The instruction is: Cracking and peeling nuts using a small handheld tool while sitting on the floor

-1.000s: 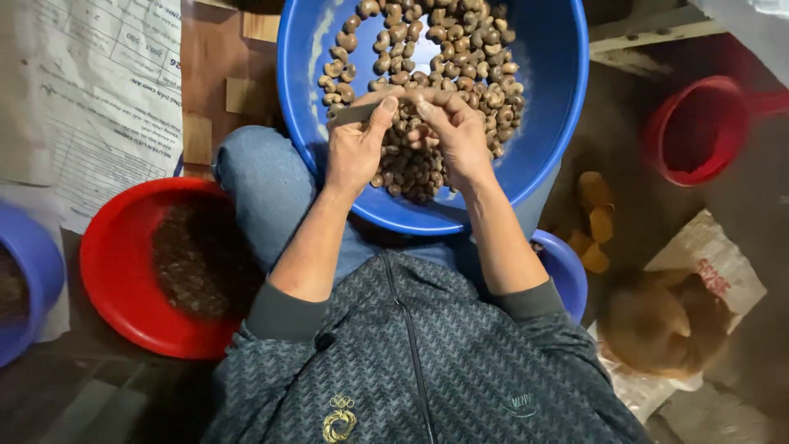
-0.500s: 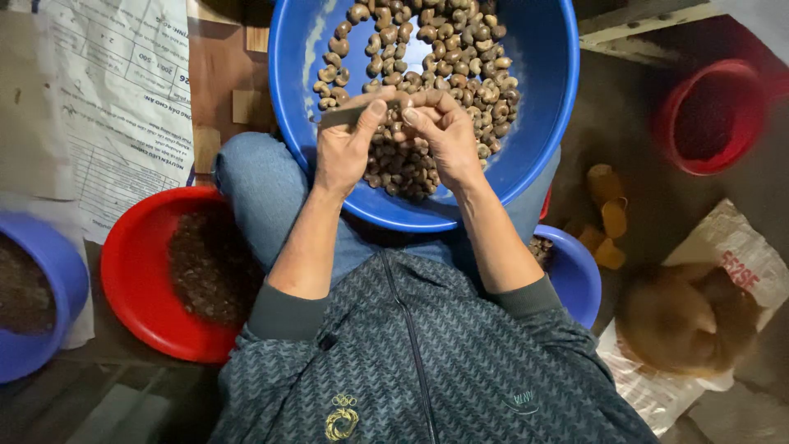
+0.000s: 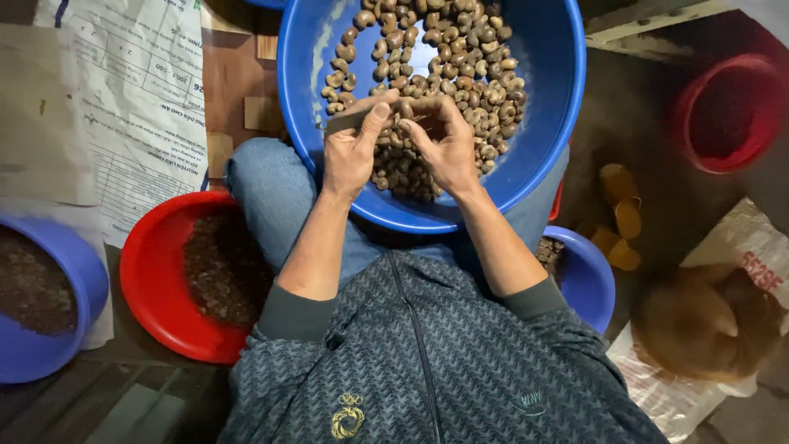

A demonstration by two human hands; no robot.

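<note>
Left hand [image 3: 352, 152] grip closed on flat tool [image 3: 349, 122]; right hand [image 3: 448, 148] pinching what looks like a nut over blue basin [image 3: 559, 99] of nuts [image 3: 460, 49]; red bowl [image 3: 148, 279] by left knee.

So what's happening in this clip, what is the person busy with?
A seated person works over a big blue basin of brown nuts resting on their lap. The left hand grips a thin flat tool, thumb pressed on it, while the right hand pinches something small beside it, likely a single nut, though that is hard to make out. A red bowl of dark scraps sits by the left knee, and a smaller blue bowl by the right.
</note>
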